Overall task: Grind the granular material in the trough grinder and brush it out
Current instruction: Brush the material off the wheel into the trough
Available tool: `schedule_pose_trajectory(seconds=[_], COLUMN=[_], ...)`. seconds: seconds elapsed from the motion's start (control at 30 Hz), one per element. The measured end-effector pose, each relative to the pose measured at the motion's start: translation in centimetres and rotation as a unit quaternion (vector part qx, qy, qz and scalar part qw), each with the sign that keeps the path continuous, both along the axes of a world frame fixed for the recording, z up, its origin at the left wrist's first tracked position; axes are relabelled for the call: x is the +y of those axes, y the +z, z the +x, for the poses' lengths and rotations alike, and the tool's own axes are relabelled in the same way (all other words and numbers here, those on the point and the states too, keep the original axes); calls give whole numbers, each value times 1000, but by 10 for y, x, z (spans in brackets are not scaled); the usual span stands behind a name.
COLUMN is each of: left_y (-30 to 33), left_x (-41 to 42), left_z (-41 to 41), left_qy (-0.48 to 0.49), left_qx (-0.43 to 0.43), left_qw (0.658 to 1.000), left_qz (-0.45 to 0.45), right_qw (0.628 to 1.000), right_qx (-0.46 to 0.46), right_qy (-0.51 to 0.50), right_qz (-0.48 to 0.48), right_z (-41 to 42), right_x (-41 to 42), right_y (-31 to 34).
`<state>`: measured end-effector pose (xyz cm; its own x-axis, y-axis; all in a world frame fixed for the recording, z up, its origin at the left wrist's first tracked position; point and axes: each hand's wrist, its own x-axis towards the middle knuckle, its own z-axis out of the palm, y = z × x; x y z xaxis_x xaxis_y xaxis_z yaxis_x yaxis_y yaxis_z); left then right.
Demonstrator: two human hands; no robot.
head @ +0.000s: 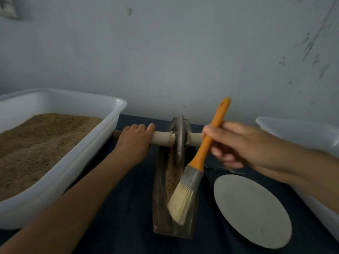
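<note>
Brushing-out is beginning: the right hand [236,143] is gripping the brush [194,171], its bristles entering the trough grinder [174,189] at six o'clock, where the granular material [173,173] is lying. The left hand [135,140] is curling around the wheel's axle [161,137]. Next, probably sweeping grains out.

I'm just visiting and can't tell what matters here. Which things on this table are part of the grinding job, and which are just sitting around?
In use:
- trough grinder with its wheel
- wooden axle, held by the left hand
- granular material in the trough
- orange brush, held by the right hand

Lying about for now:
- grey round plate
- left tub of brown grain
- white tub at right
</note>
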<state>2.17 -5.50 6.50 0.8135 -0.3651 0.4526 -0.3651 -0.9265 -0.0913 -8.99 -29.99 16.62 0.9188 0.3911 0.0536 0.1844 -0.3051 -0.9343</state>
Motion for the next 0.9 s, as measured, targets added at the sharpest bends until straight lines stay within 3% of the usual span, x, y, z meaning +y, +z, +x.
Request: schedule_pose_trajectory(seconds=[0.17,0.23,0.33,0.47,0.53,0.67,0.73,0.83,0.9], left_y=[-1,-1,-1,-1,-1,0,0,0,-1], left_x=[0,0,0,0,0,0,-1,0,1], left_z=[1,1,1,1,1,1,1,0,1], left_qy=[-4,-3,-4,-8,-8,-6,-5,-6,-10], left_qx=[1,2,3,10,7,3,4,5,5], left_qw=[1000,1000,1000,1000,1000,1000,1000,1000,1000], left_qz=[-6,-5,-6,-6,-8,-9,-8,-9,-10], right_qw=[994,993,991,952,958,992,993,962,944], right_qx=[105,98,-12,-227,-231,-69,-36,-146,-214], right_qy=[5,-1,-28,-72,-78,-31,-29,-65,-81], right_qz=[-41,-69,-131,-193,-152,-99,-106,-222,-240], right_z=[23,26,33,21,17,9,11,18,17], right_x=[34,38,37,35,29,31,36,39,39], right_y=[-23,-29,-40,-27,-21,-25,-32,-36,-35])
